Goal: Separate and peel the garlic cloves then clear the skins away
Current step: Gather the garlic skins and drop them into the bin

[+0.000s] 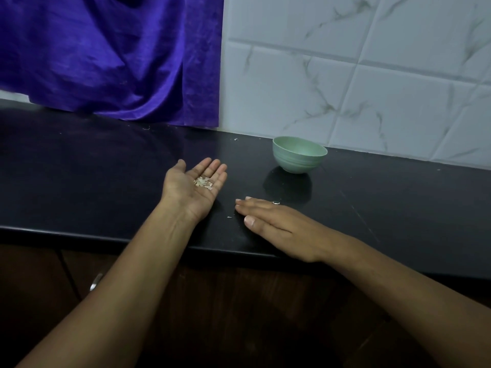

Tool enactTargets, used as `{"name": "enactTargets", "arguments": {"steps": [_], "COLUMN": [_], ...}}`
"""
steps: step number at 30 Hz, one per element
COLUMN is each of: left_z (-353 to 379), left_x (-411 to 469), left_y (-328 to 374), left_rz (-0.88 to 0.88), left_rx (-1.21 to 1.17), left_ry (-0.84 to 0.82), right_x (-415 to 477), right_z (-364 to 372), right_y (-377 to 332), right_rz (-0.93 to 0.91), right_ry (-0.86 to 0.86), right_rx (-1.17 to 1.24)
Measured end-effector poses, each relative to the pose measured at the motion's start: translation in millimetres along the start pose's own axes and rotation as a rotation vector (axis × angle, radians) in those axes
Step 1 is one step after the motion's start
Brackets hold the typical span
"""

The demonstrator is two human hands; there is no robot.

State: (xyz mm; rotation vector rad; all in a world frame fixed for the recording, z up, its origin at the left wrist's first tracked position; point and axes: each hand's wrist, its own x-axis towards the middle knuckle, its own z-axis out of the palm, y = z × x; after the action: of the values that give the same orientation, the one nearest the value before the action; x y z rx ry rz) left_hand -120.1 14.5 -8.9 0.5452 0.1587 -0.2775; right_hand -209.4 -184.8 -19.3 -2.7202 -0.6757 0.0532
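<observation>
Purple curtain [106,62] and tiled wall [345,75] behind black tabletop [79,168]. Green bowl [299,154] near wall, beyond right hand [276,221]; contents not visible from this angle. Left hand [195,187] palm-up, grip wide, fingers relaxed; skins [203,182] heaped on palm: pale, papery, flaked. Right hand flat on tabletop, grip wide, fingers straight. One fleck [229,217] just beside its fingertips.

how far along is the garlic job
Done, apparently: no unpeeled garlic shows on the counter; the green bowl hides its contents. In hand: the left hand carries skins on its open palm, the right hand lies flat beside a stray flake. Left: that flake, a bit near the wall, discarding the skins.
</observation>
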Motion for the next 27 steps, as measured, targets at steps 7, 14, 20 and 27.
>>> {"name": "enactTargets", "arguments": {"steps": [7, 14, 20, 27], "left_z": [-0.5, 0.5, 1.0, 0.5], "left_x": [1.4, -0.1, -1.5, -1.7], "left_y": [0.3, 0.2, -0.5, -0.5], "left_rz": [-0.004, -0.008, -0.005, -0.006], "left_rx": [-0.001, -0.005, -0.002, 0.001], "left_ry": [0.002, 0.014, 0.011, 0.01], "right_x": [-0.8, -1.8, -1.5, 2.1], "right_z": [1.1, 3.4, 3.6, -11.5], "right_y": [-3.2, -3.6, -4.7, -13.4], "right_rz": [-0.016, -0.082, -0.116, -0.255], "right_ry": [-0.032, -0.022, -0.01, -0.002], "right_rx": [0.011, -0.014, -0.085, -0.42]}}
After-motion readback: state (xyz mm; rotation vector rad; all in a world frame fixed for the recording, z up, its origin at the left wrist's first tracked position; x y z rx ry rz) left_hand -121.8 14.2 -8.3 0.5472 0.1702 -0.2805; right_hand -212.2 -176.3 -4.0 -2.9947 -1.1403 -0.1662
